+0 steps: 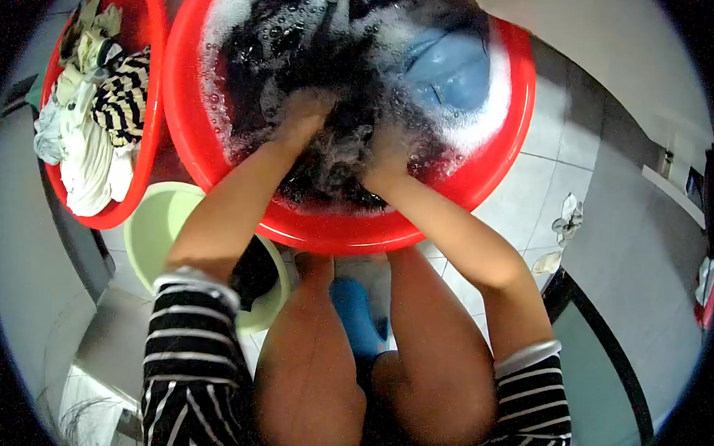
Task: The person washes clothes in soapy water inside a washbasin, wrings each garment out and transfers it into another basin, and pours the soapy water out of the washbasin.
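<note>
Tiled floor; green basin beside red tub; left hand, right hand in laundry, sudsy water hiding fingers, grip unclear.

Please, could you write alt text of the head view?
A person's left hand and right hand reach into dark laundry in a foamy red tub, near a blue cloth. At left are a second tub of clothes and a green bucket.

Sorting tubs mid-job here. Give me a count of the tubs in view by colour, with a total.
Red: 2 (the sudsy tub and the side tub)
Pale green: 1 (the low tub, partly behind an arm)
Total: 3
</note>
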### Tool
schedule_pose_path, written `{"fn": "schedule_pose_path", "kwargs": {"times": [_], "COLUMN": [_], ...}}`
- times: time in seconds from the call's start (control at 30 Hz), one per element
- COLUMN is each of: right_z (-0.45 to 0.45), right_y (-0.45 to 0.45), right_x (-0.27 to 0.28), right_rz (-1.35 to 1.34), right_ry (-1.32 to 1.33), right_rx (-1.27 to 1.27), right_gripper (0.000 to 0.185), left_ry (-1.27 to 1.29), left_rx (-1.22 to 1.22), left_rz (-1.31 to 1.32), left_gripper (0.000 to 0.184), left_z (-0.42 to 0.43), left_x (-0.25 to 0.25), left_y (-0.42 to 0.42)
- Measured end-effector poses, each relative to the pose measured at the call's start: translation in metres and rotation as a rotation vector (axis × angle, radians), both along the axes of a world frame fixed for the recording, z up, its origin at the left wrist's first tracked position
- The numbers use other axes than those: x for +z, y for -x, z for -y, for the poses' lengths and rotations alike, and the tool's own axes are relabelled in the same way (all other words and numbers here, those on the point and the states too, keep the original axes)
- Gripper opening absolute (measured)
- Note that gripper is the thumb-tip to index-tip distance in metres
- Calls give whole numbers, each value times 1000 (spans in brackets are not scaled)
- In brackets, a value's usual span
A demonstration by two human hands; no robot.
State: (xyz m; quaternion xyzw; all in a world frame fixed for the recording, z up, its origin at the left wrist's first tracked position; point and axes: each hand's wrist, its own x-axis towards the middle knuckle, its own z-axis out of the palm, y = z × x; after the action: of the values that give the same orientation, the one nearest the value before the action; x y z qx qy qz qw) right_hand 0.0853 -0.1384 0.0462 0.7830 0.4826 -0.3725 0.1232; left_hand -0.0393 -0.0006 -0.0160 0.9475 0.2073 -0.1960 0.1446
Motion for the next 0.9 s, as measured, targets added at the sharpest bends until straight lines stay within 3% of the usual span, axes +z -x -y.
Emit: {"fn": "schedule_pose_path", "kwargs": {"times": [0.07,0.1,0.17,0.2,0.23,0.3,0.33,0.37,0.4,0.43,0.5,0.57,0.6,0.7,0.83,0.9], "right_z": [3,-1,-16,-5,-7,-5,7,7,10,10,7,6,1,3,13,17], "right_y": [2,1,1,-5,-16,-34,-37,-29,-25,-27,-35,-19,-17,-21,-22,-18], "right_x": [-18,-11,10,-36,-20,38,41,81,91,106,131,113,107,113,127,128], "right_rz": [166,105,-36,-55,-155,-353,-747,-1113,-1180,-1394,-1807,-2391,-2489,-2175,-2168,-2176], "right_ry": [48,12,-61,-414,-413,-385,-485,-482,-478,-308,74,52,-5,-37,-77,-81], "right_rx": [123,119,102,48,-51,-254,-684,-1360,-1588,-1627,-1648,-1615,-1366,-1558,-1545,-1556], "right_gripper": [71,68,64,59,56,49,45,41,46,49,58,72,72,64,58,56], "left_ry": [-56,-73,-28,21,69,992,1223,1450,1404,1355,1528,1439,1443,1709,1889,1911], "left_rx": [108,187,335,428,515,1039,1138,1226,1222,1215,928,504,386,97,-73,-167], "left_rz": [1,6,88,172,262,422,618,825,849,876,844,932,1029,960,708,711], "left_gripper": [56,58,57,56,54,62,62,62,62,62,59,56,56,72,90,91], "left_z": [-3,0,1,-3,-7,-13,-9,2,18,32,50,56,64,80,87,98], "left_x": [-58,-85,-42,29,105,118,142,163,170,177,214,246,248,247,264,261], "left_y": [0,0,-3,-8,-15,-5,0,8,17,25,20,20,15,4,-10,-18]}}
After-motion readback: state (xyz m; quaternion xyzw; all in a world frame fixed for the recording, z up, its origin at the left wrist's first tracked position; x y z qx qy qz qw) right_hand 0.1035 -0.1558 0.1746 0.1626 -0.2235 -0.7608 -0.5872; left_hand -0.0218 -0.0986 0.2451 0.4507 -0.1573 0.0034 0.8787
